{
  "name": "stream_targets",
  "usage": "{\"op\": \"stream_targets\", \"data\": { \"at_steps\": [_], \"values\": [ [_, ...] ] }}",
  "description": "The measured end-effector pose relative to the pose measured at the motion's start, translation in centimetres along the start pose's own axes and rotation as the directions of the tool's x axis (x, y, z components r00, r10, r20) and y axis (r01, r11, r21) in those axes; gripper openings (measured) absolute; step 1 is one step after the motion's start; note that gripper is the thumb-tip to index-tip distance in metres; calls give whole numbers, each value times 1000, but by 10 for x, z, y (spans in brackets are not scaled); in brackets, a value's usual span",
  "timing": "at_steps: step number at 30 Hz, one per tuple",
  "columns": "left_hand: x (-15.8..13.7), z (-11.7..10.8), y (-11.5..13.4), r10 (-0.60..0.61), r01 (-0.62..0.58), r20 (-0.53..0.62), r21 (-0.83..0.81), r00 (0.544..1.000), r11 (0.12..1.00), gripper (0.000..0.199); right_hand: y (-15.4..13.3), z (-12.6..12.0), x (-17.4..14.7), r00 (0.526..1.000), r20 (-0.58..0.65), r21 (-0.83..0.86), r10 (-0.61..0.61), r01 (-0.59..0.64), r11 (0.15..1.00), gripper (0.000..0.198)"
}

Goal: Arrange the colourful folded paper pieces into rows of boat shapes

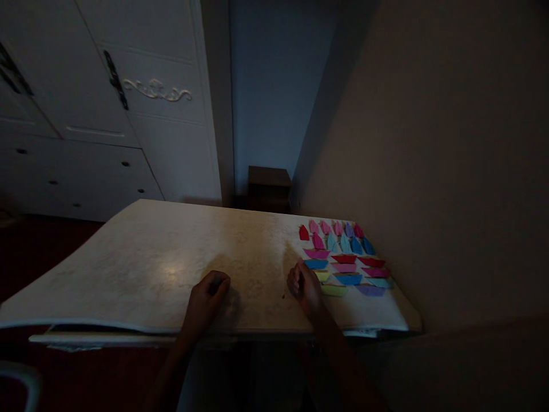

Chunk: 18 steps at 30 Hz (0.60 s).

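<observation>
From the head view, the only one I have, I see the right hand [302, 280] curled in over the tabletop [150, 252], its fingers folded together; I can't tell whether they are clamped on something or hold nothing. The left hand [210, 289], well apart from it, is loosely curled too, thumb towards forefinger, and I can't make out anything inside. The folded paper pieces lie right of the right hand and beyond it, in close rows. Nearest the grip are a blue piece [316, 264] and a yellow piece [322, 276], partly hidden behind the hand, so I can't tell whether skin touches paper. Working this close, I'd keep the right wrist lifted clear of the rows, pinch lightly at a folded edge rather than press down, and steady the paper with the left hand. As for direction, the boat-shaped pieces level with the grip have their long axes running left to right, roughly along the table's near edge. Farther out past the fingertips, narrower ones, such as a light teal piece [345, 243], taper away from me, long axis running outward; the red piece [304, 232] straight beyond the hand is stubbier, its narrow end also pointing away.
</observation>
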<state>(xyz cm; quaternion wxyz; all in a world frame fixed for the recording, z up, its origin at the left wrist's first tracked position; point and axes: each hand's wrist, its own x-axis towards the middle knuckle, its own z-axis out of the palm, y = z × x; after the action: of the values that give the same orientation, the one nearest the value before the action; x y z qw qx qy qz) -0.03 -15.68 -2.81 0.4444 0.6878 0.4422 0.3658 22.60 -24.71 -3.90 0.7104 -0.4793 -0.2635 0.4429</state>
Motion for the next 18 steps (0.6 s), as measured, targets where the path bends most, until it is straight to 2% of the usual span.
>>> {"op": "stream_targets", "data": {
  "at_steps": [5,10,15,18],
  "values": [
    [0,-5,-3,26,-35,-54,-169,998,985,15,10,-2,-4,1000,-12,-178,9,-11,984,57],
    [-1,-7,-6,-66,17,-132,-347,989,938,13,13,2,-11,999,19,-419,-38,42,907,57],
    [0,-5,-10,-91,48,-124,-314,988,948,15,10,12,-18,981,150,-647,-121,190,738,55],
    [0,-6,-11,-101,62,-124,-284,987,957,15,10,12,-19,975,176,-682,-134,219,698,53]
  ]
}}
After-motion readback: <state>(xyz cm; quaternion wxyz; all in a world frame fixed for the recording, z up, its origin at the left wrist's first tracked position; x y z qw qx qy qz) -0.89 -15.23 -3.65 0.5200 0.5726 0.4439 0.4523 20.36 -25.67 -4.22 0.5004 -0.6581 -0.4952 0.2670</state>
